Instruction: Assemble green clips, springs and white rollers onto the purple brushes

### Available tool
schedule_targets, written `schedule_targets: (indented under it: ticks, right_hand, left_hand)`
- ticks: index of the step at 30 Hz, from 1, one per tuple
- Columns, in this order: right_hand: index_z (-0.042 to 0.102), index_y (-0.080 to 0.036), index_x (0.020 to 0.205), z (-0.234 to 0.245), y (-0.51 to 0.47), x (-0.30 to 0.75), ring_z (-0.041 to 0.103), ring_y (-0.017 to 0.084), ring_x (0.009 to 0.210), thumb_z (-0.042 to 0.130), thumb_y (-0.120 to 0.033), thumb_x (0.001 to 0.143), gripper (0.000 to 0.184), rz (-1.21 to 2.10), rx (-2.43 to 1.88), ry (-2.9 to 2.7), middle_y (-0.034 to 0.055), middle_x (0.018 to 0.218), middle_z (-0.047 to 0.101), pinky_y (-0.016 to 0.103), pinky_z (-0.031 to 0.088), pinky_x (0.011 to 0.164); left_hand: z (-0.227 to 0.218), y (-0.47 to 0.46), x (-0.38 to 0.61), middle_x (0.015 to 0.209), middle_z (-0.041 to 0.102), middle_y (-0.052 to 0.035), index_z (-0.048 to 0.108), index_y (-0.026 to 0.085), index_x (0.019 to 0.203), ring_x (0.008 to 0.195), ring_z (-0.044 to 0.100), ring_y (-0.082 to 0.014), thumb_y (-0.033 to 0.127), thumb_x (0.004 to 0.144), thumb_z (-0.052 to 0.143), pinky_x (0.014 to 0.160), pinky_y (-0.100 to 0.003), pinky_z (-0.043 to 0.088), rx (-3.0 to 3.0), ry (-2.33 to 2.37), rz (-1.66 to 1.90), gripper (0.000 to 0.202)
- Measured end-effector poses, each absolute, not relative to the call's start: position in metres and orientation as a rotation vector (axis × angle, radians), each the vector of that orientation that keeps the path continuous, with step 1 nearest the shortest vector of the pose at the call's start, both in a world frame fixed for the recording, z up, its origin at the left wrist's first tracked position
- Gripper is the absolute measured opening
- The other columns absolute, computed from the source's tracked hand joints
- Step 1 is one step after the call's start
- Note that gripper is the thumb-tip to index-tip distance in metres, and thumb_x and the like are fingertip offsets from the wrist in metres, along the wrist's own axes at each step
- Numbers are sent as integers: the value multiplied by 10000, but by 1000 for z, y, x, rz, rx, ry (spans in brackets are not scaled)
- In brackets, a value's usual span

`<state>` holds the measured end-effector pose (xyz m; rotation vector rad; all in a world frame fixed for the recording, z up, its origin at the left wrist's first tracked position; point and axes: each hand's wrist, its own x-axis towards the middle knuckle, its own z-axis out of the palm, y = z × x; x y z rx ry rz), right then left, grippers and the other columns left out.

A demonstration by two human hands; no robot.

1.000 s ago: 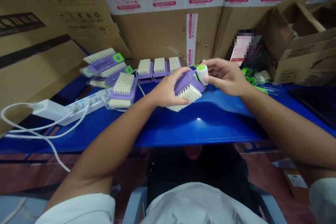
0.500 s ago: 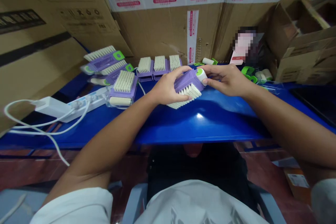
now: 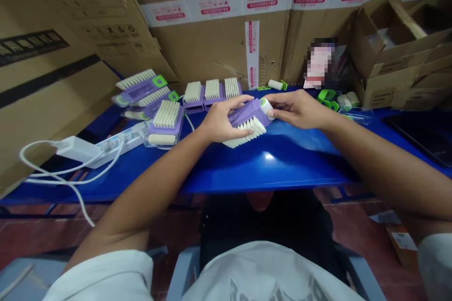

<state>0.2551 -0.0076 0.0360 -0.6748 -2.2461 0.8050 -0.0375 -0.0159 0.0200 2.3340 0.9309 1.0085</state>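
- The purple-backed bristle brush (image 3: 245, 114) is firmly grasped by the left hand (image 3: 222, 123), its fingers curled over the back.
- A white green-capped cylinder (image 3: 267, 107) is pinched by the right hand (image 3: 300, 109), just beyond the left fingertips, against the brush's end.

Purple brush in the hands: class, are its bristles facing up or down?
Down, tilted: the purple brush shows its slotted back upward in the left hand, white bristles angled below it.

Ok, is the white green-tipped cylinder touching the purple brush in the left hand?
Touching. The head view shows the white cylinder, held by the right hand, butted against the end of the purple brush, with no gap visible.
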Motion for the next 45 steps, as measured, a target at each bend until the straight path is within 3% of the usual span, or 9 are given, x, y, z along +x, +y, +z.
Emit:
schedule_targets:
  ticks: [8, 12, 16, 21, 25, 28, 35, 38, 45]
  right_hand:
    - [845, -239, 1466, 62, -13, 269, 833, 324, 1266, 845, -541, 1004, 552, 537, -850, -2274, 83, 1360, 890, 483, 646, 1175]
    - [881, -185, 1355, 105, -47, 338, 858, 336, 1053, 746, -273, 1022, 370, -138, -1674, -2325, 138, 1157, 909, 524, 671, 1034]
    - [854, -129, 1352, 76, -63, 401, 838, 362, 887, 794, -123, 865, 491, -238, -2142, -2290, 174, 977, 886, 475, 666, 839]
    - [733, -33, 1524, 25, -76, 436, 828, 410, 1114, 733, -292, 996, 588, -134, -2211, -2209, 312, 1306, 817, 539, 662, 1038]
    - [818, -203, 1446, 44, -113, 445, 801, 357, 953, 776, -511, 924, 607, 53, -1965, -2030, 184, 1187, 767, 558, 686, 973]
    - [668, -352, 1633, 63, -127, 421, 802, 367, 1054, 894, -586, 846, 852, 132, -1611, -2036, 104, 1236, 818, 550, 689, 980]
    - [822, -264, 1221, 37, -73, 279, 835, 326, 1012, 915, -347, 787, 452, 725, -1249, -2220, 89, 1163, 879, 483, 704, 904]
    - [843, -234, 1219, 24, -55, 247, 831, 317, 1084, 945, -356, 767, 479, 863, -1117, -2198, 78, 1186, 887, 479, 676, 1009]
    - [832, -201, 1126, 10, -41, 238, 780, 266, 879, 1059, -438, 668, 563, 1043, -1067, -2040, 54, 994, 853, 449, 649, 874]
  left_hand:
    - [35, -11, -47, 1677, 710, -135, 664, 213, 1675, 1517, 699, -427, 660, 657, 1009, 1354, -516, 518, 2398, 1024, 766, 1164]
    - [43, -13, -48, 1598, 762, -104, 687, 254, 1650, 1425, 748, -423, 718, 697, 963, 1280, -518, 572, 2454, 1093, 556, 1095]
    - [49, -17, -45, 1586, 774, -81, 675, 311, 1661, 1423, 754, -434, 741, 723, 912, 1251, -524, 579, 2562, 1145, 405, 1059]
    - [58, -26, -39, 1614, 766, -68, 659, 348, 1683, 1447, 749, -437, 822, 695, 895, 1232, -519, 582, 2601, 1185, 188, 1121]
    - [61, -28, -39, 1651, 744, -76, 696, 320, 1657, 1514, 707, -444, 908, 769, 799, 1258, -520, 567, 2586, 1188, 120, 1071]
    - [57, -24, -42, 1520, 824, -69, 816, 295, 1496, 1407, 774, -372, 842, 986, 595, 1199, -460, 594, 2537, 1111, 282, 780]
    - [49, -25, -40, 1228, 914, -59, 890, 269, 1309, 1071, 854, -308, 664, 955, 709, 921, -398, 618, 2583, 933, 441, 561]
    - [49, -27, -38, 1173, 920, -50, 891, 252, 1274, 966, 844, -276, 640, 976, 669, 858, -384, 591, 2600, 858, 444, 537]
    - [46, -24, -38, 1119, 916, -64, 886, 223, 1269, 876, 807, -257, 533, 988, 673, 800, -378, 556, 2658, 905, 471, 470]
